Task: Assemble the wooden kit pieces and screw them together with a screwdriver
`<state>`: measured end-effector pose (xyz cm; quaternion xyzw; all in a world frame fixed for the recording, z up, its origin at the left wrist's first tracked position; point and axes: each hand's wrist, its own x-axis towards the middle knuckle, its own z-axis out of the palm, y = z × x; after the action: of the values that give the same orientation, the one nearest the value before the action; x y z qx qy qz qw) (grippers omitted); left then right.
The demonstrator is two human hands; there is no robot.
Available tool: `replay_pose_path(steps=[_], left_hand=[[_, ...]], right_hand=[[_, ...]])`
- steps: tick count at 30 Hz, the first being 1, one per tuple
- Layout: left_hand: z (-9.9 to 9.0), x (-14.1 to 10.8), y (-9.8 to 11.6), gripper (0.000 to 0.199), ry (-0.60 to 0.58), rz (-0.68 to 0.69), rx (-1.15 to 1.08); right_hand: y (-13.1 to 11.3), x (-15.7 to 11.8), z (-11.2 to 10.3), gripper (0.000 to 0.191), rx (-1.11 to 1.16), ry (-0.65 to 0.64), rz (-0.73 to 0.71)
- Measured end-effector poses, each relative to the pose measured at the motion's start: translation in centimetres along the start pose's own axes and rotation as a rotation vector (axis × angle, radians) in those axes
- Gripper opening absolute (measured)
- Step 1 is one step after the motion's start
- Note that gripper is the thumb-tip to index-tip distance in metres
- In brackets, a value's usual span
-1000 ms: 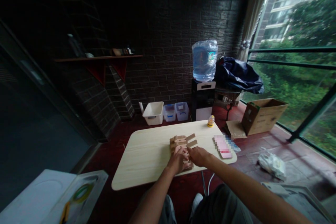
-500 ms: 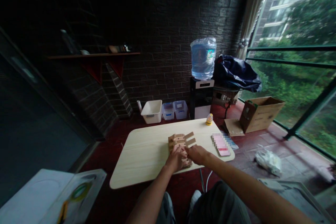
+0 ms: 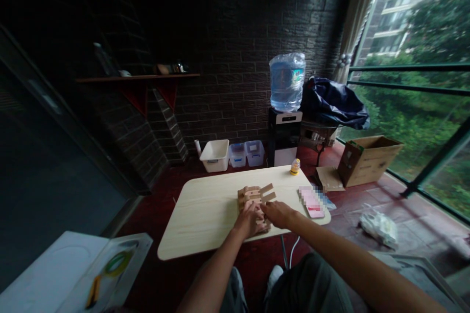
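A light brown wooden assembly [image 3: 249, 193] of stacked, block-like parts lies on the pale table [image 3: 200, 215], near its front edge. From its right side two flat tan strips [image 3: 268, 192] stick out. My left hand [image 3: 249, 217] is closed on the front part of the assembly, its fingertips bent over the wood. Right beside it, my right hand [image 3: 278, 213] is curled, with its fingertips at the assembly's right edge below the strips. Whatever the right fingers pinch is hidden. Both hands nearly touch and cover the wood's front middle.
A small yellow-based bottle [image 3: 294, 167] stands at the table's back right corner, with a pink flat item [image 3: 311, 202] nearer. Behind are plastic bins [image 3: 215, 156] and a water dispenser [image 3: 284, 137]. A cardboard box [image 3: 369, 161] stands right; an open case [image 3: 121, 264] lies at left.
The whole view has shifted slightly, so everything sits a little further right. My hands keep nearly the same hold at the wooden assembly.
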<state>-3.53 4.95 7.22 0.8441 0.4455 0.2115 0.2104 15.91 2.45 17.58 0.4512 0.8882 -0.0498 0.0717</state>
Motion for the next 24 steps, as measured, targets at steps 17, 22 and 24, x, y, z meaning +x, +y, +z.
replay_pose_path(steps=[17,22,24], left_hand=[[0.1,0.3,-0.3,0.02,-0.003,-0.007,-0.006],[0.6,0.2,-0.8,0.021,0.006,-0.022,0.021],[0.6,0.2,-0.8,0.025,0.008,-0.043,0.009]], right_hand=[[-0.1,-0.6,-0.9,0.041,0.039,0.004,0.013],[-0.2,0.3,-0.2,0.05,0.0,0.007,-0.011],[0.0,0.5,0.2,0.046,-0.003,0.042,-0.005]])
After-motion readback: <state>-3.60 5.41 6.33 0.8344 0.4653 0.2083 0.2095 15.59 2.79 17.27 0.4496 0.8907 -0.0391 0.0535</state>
